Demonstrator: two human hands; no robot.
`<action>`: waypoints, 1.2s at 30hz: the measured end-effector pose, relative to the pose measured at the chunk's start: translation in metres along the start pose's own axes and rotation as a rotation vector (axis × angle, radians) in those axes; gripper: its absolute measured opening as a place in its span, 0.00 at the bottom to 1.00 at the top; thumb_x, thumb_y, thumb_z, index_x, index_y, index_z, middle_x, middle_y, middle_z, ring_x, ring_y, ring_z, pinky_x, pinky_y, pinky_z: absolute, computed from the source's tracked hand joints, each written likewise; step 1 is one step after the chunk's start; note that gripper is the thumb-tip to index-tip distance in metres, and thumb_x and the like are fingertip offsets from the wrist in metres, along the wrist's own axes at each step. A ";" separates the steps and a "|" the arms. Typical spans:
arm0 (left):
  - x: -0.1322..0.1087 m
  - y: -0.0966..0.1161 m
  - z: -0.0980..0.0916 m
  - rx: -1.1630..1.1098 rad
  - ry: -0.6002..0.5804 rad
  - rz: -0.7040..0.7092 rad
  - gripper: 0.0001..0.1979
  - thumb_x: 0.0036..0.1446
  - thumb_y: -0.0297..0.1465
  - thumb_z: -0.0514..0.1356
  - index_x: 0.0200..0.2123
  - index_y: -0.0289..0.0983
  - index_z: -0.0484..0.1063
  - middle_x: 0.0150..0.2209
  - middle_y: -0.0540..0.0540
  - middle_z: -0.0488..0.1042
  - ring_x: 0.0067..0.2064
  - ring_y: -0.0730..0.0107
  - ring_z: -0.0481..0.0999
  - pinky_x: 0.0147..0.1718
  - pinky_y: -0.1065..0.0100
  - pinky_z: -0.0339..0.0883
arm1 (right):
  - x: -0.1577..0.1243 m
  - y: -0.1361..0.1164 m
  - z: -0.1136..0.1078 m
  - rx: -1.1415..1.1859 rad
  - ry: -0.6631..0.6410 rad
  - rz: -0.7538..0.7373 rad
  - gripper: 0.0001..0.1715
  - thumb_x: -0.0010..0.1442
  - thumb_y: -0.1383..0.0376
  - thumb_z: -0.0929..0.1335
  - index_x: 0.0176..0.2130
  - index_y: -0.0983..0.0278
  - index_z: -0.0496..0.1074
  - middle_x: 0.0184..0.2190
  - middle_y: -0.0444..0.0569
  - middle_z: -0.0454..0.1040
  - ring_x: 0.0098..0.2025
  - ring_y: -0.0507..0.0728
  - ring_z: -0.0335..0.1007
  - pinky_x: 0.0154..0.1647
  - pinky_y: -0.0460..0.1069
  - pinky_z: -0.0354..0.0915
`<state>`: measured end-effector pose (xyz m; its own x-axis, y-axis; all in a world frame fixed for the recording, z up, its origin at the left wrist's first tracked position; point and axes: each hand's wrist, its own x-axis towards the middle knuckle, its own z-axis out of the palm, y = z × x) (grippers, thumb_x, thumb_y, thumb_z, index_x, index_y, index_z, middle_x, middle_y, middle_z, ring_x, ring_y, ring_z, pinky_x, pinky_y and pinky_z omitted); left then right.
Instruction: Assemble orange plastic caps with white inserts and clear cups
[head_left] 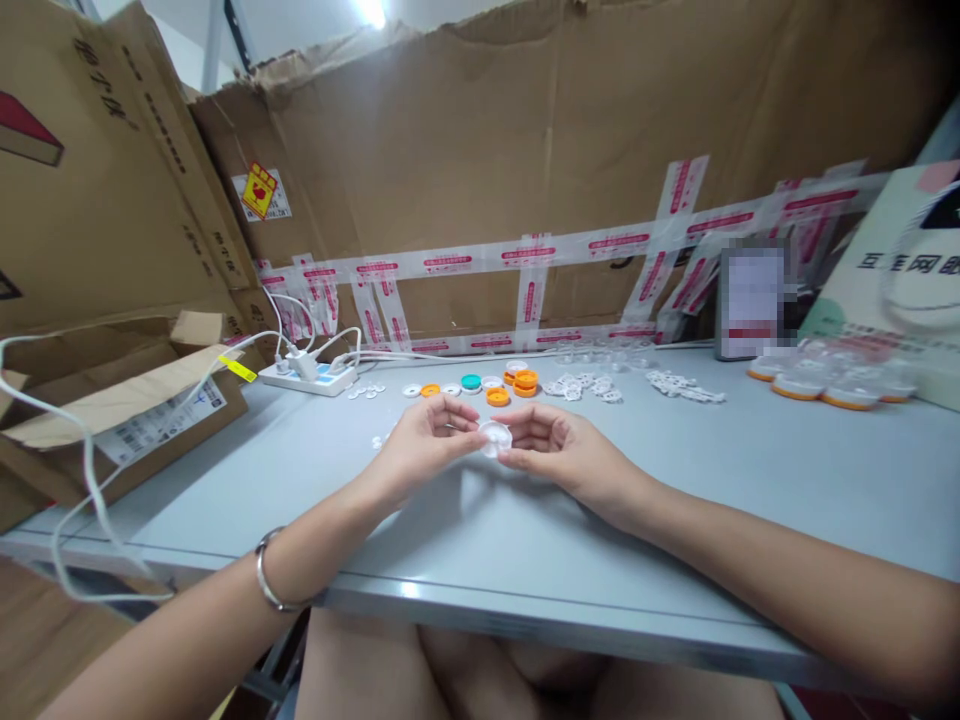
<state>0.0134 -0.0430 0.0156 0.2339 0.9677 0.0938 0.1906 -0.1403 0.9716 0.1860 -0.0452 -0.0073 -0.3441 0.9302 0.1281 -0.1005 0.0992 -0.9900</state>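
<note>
Between my two hands is a small round white plastic piece (pixel 495 440), held a little above the grey table. My left hand (pixel 435 435) pinches its left edge with thumb and fingers. On the opposite edge, my right hand (pixel 551 445) grips it the same way. Just beyond the hands lie orange round caps (pixel 498 397), a teal cap (pixel 471 382) and several white rings (pixel 413 390). Behind my right hand is a spread of small white plastic parts (pixel 581 387). Fine detail on the held piece is too small to make out.
A white power strip (pixel 307 377) with cables stands at the back left, near an open cardboard box (pixel 127 410). More white parts (pixel 684 386), a phone-like device (pixel 752 300) and clear domes with orange bases (pixel 832 385) are at right. A tall cardboard sheet (pixel 450 170) closes the back.
</note>
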 end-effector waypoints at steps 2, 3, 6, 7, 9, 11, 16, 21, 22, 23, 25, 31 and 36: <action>0.003 -0.001 -0.003 0.049 -0.034 -0.026 0.14 0.42 0.31 0.65 0.33 0.33 0.67 0.30 0.47 0.73 0.32 0.71 0.73 0.35 0.67 0.65 | 0.000 -0.001 0.000 -0.017 0.029 0.063 0.23 0.40 0.66 0.74 0.39 0.66 0.70 0.31 0.46 0.76 0.35 0.52 0.72 0.44 0.51 0.66; 0.006 0.000 -0.004 0.086 -0.043 -0.020 0.13 0.43 0.31 0.65 0.33 0.33 0.68 0.31 0.47 0.74 0.32 0.71 0.74 0.35 0.67 0.66 | 0.001 -0.002 -0.001 -0.027 0.044 0.085 0.23 0.40 0.66 0.74 0.39 0.66 0.71 0.31 0.46 0.76 0.34 0.52 0.72 0.44 0.51 0.66; 0.023 0.008 -0.010 0.334 0.030 0.142 0.08 0.48 0.32 0.61 0.31 0.33 0.70 0.31 0.45 0.75 0.33 0.69 0.74 0.36 0.66 0.66 | 0.002 -0.001 -0.004 -0.073 0.087 0.126 0.24 0.40 0.67 0.74 0.41 0.66 0.71 0.32 0.47 0.75 0.34 0.52 0.72 0.43 0.51 0.66; 0.031 0.012 -0.011 0.458 0.067 0.234 0.07 0.51 0.32 0.59 0.31 0.33 0.70 0.32 0.44 0.75 0.34 0.69 0.74 0.37 0.66 0.66 | 0.003 0.000 -0.005 -0.089 0.101 0.137 0.25 0.40 0.67 0.74 0.41 0.66 0.72 0.32 0.47 0.75 0.34 0.52 0.72 0.43 0.51 0.67; 0.050 0.017 -0.011 0.686 0.061 0.371 0.07 0.54 0.30 0.55 0.31 0.33 0.71 0.33 0.44 0.75 0.35 0.68 0.73 0.37 0.67 0.65 | 0.004 0.002 -0.007 -0.097 0.128 0.150 0.25 0.41 0.67 0.74 0.42 0.66 0.72 0.32 0.47 0.75 0.33 0.52 0.73 0.42 0.51 0.67; 0.070 0.017 -0.007 0.762 -0.033 0.403 0.05 0.51 0.26 0.56 0.31 0.34 0.73 0.33 0.45 0.76 0.36 0.68 0.73 0.38 0.68 0.65 | 0.004 0.003 -0.009 -0.051 0.141 0.145 0.24 0.41 0.67 0.74 0.41 0.66 0.73 0.32 0.47 0.74 0.32 0.52 0.73 0.41 0.51 0.68; 0.102 -0.006 0.009 0.817 -0.167 0.389 0.05 0.43 0.22 0.60 0.25 0.34 0.74 0.30 0.45 0.75 0.36 0.63 0.73 0.40 0.64 0.63 | 0.005 -0.010 -0.017 -0.008 0.178 0.107 0.23 0.41 0.69 0.74 0.41 0.66 0.74 0.30 0.45 0.75 0.31 0.52 0.74 0.42 0.50 0.69; 0.101 -0.011 0.007 0.718 -0.159 0.335 0.01 0.44 0.24 0.60 0.23 0.33 0.71 0.31 0.42 0.73 0.38 0.59 0.72 0.41 0.60 0.62 | 0.007 -0.025 -0.036 0.034 0.261 0.061 0.21 0.43 0.69 0.74 0.41 0.65 0.74 0.35 0.48 0.78 0.35 0.51 0.74 0.45 0.48 0.69; 0.098 -0.007 0.004 0.673 -0.172 0.322 0.03 0.46 0.27 0.61 0.24 0.33 0.71 0.32 0.42 0.74 0.38 0.60 0.72 0.41 0.60 0.63 | 0.008 -0.027 -0.038 0.055 0.263 0.052 0.21 0.44 0.69 0.74 0.41 0.65 0.74 0.36 0.49 0.78 0.36 0.51 0.74 0.45 0.48 0.69; 0.094 -0.002 -0.001 0.624 -0.195 0.306 0.05 0.48 0.30 0.60 0.26 0.33 0.71 0.32 0.43 0.74 0.38 0.62 0.72 0.41 0.62 0.64 | 0.008 -0.027 -0.040 0.063 0.258 0.049 0.21 0.44 0.68 0.74 0.42 0.65 0.74 0.37 0.50 0.78 0.36 0.52 0.74 0.45 0.47 0.69; 0.085 0.009 -0.010 0.519 -0.257 0.279 0.09 0.53 0.35 0.57 0.30 0.34 0.69 0.34 0.44 0.74 0.38 0.67 0.73 0.40 0.64 0.65 | 0.008 -0.028 -0.040 0.046 0.237 0.066 0.22 0.45 0.68 0.74 0.43 0.66 0.74 0.38 0.52 0.78 0.37 0.52 0.75 0.45 0.47 0.69; 0.064 0.013 -0.018 -0.085 -0.354 0.146 0.12 0.49 0.35 0.64 0.29 0.35 0.66 0.31 0.50 0.71 0.34 0.76 0.70 0.40 0.70 0.62 | 0.007 -0.024 -0.034 -0.010 0.216 0.123 0.21 0.46 0.69 0.73 0.43 0.68 0.74 0.38 0.53 0.78 0.37 0.53 0.75 0.46 0.47 0.70; 0.062 0.004 -0.009 -0.098 -0.400 0.220 0.09 0.53 0.31 0.62 0.39 0.37 0.69 0.38 0.48 0.73 0.41 0.73 0.72 0.44 0.69 0.62 | 0.006 -0.023 -0.035 -0.054 0.208 0.110 0.23 0.45 0.68 0.74 0.43 0.66 0.74 0.35 0.50 0.79 0.36 0.52 0.75 0.47 0.48 0.69</action>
<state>0.0198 0.0186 0.0272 0.6118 0.7577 0.2271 0.0088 -0.2936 0.9559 0.2183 -0.0294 0.0143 -0.1501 0.9886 0.0097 -0.0214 0.0066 -0.9997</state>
